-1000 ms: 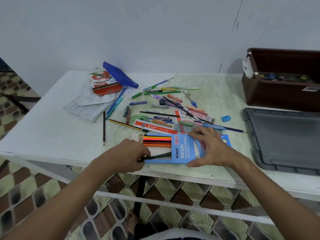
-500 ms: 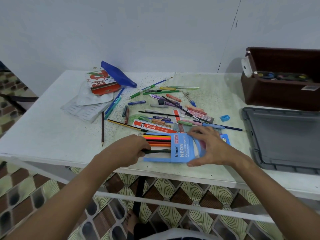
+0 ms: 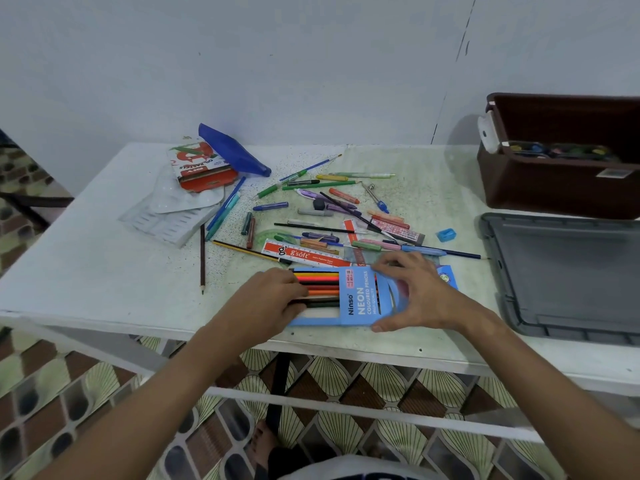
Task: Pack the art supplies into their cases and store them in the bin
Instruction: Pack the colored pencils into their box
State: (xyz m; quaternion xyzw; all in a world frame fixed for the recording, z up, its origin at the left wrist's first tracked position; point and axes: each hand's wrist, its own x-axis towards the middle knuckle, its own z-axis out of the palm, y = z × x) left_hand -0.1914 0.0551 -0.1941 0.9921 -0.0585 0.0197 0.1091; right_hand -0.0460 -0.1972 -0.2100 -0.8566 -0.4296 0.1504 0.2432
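A blue "Neon" coloured-pencil box [image 3: 360, 303] lies flat near the table's front edge, with several coloured pencils [image 3: 318, 284] sticking out of its left end. My left hand [image 3: 273, 296] is at those ends and pinches a dark pencil [image 3: 320, 301] that lies partly inside the box. My right hand [image 3: 415, 292] grips the box from above, fingers on its far edge and thumb on its near edge. A loose pile of pens, crayons and pencils [image 3: 329, 209] covers the table's middle. The brown bin [image 3: 554, 188] stands at the back right.
The grey bin lid [image 3: 568, 271] lies right of the box. A red ruler [image 3: 304, 254], a blue sharpener [image 3: 446, 234] and a lone brown pencil [image 3: 202, 261] lie nearby. A red pastel box [image 3: 201, 168], a blue pouch [image 3: 232, 150] and white plastic trays [image 3: 169, 216] sit back left.
My left hand has moved right and pushed the dark pencil further into the blue box. My right hand has stayed on the box.
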